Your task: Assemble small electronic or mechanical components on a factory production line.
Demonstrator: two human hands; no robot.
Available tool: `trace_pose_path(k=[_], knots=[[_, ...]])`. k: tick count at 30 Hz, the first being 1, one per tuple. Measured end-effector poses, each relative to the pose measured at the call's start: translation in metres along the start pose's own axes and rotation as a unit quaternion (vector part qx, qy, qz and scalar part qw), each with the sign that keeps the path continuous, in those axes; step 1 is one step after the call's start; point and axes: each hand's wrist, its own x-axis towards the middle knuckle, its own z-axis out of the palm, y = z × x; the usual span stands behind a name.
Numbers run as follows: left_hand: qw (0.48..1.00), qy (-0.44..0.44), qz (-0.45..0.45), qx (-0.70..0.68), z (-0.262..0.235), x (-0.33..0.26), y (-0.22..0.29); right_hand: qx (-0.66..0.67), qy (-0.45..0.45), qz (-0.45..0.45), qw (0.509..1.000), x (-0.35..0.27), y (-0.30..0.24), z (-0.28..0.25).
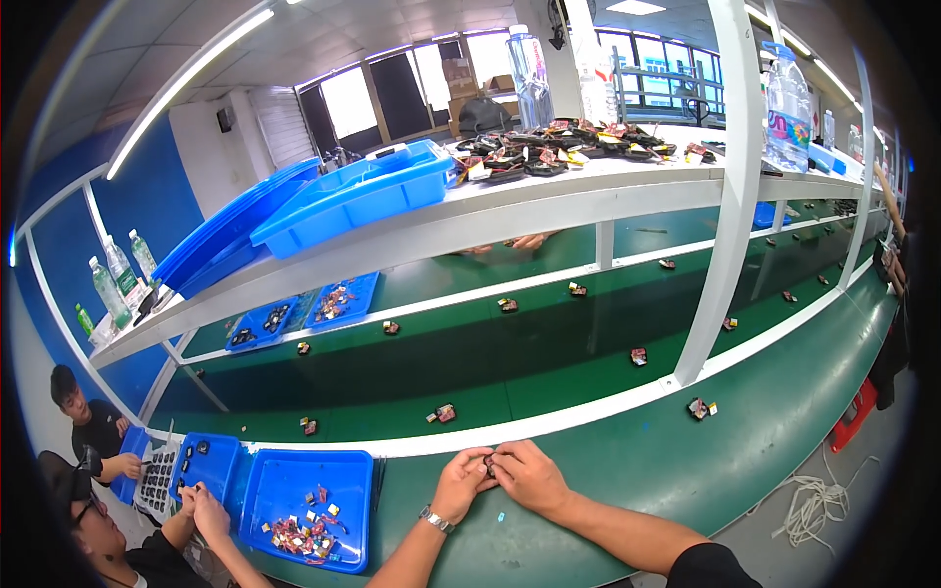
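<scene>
**Small part held between both hands**

Where the green bench [627, 470] meets the white rail, a small dark part [489, 465] is pinched by the fingers of the left hand [461, 482] and right hand [529, 474], closed around it. A blue tray [294, 475] lies nearby.

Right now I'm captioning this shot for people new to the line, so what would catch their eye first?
The two hands, left hand and right hand, meet over a small dark part at the near edge of the green workbench. Just left of them sits a blue tray of small colourful pieces. Beyond runs the long green conveyor belt, dotted with small parts, under a white shelf carrying stacked blue bins.
</scene>
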Motion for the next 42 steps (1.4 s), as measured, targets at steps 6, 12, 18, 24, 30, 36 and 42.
trace_pose_path(k=[6, 12, 18, 24, 30, 36, 42], knots=[[1.0, 0.007, 0.001, 0.03, 0.001, 0.0, -0.002, -0.005, 0.008, 0.003, 1.0, 0.0, 0.0, 0.003], [0.997, 0.054, 0.029, 0.052, 0.007, 0.0, -0.004, 0.026, 0.014, 0.007, 1.0, 0.002, -0.002, 0.003], [0.993, 0.078, 0.06, 0.057, 0.013, 0.0, -0.003, 0.189, 0.003, 0.162, 0.968, 0.001, 0.004, 0.004], [0.988, 0.089, 0.054, 0.11, 0.011, -0.002, -0.006, 0.205, -0.029, 0.185, 0.961, 0.0, 0.006, 0.004], [0.994, 0.055, 0.043, 0.081, 0.005, -0.002, -0.004, 0.201, -0.016, 0.176, 0.964, 0.0, 0.005, 0.001], [0.996, 0.018, 0.05, 0.069, 0.001, 0.0, -0.005, 0.194, -0.006, 0.155, 0.969, 0.001, 0.002, -0.002], [0.997, 0.019, 0.057, 0.046, 0.01, 0.003, -0.004, 0.196, -0.012, 0.163, 0.967, 0.001, 0.009, -0.007]])
